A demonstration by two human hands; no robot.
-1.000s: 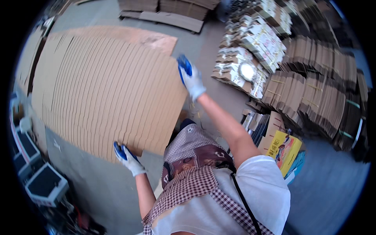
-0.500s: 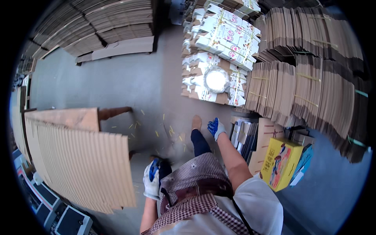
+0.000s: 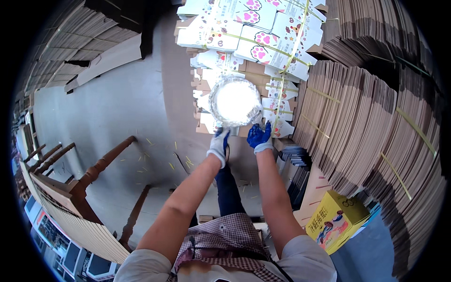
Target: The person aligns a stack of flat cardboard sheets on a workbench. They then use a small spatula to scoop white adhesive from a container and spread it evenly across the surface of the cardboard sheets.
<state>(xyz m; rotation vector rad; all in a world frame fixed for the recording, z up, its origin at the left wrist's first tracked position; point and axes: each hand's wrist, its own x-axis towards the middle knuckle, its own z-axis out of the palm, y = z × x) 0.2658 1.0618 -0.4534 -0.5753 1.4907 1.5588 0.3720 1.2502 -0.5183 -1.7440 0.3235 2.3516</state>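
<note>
A round, shiny white thing (image 3: 235,101), overexposed at its middle and with a crinkled clear rim like plastic film, lies on a stack of flattened printed cartons (image 3: 277,110). Its exact kind I cannot make out. My left hand (image 3: 218,144), in a white glove with a blue palm, reaches to its near left edge, fingers stretched forward. At its near right edge is my right hand (image 3: 259,137), gloved alike, with the blue fingers apart. Whether either hand touches the round thing is hard to tell. Neither hand visibly holds anything.
Tied bundles of brown cardboard (image 3: 347,98) rise at the right, above a yellow box (image 3: 336,223). At the left stands a wooden table with turned legs (image 3: 105,162), carrying cardboard sheets. Yellow strap scraps (image 3: 188,162) litter the floor. More cardboard (image 3: 80,35) is stacked far left.
I have moved forward to the printed carton stack. Both hands, apart and low before, have reached ahead to the round shiny thing. The table has shifted back to the left.
</note>
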